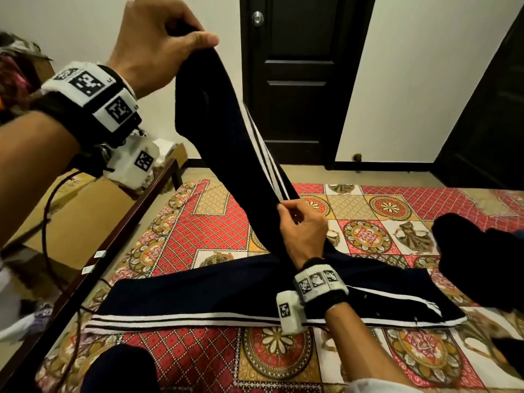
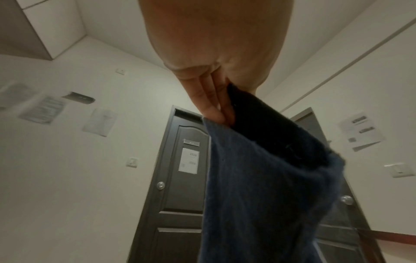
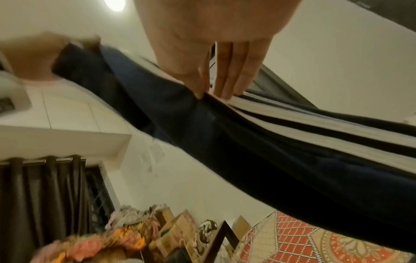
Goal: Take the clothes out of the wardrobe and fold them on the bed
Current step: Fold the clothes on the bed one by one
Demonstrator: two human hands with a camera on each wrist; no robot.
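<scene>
The folding step is underway: the left hand (image 1: 158,38) is pinching the cuff of 1 leg of the navy track pants (image 1: 226,290) and holding it high, while the right hand (image 1: 303,231) is pinching that leg's striped seam midway. The other leg is lying flat across the bed (image 1: 198,228). Next, I judge, the raised leg needs laying squarely over the flat 1, stripes aligned.

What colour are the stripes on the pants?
White stripes on dark navy pants, clearest in the head view.
</scene>
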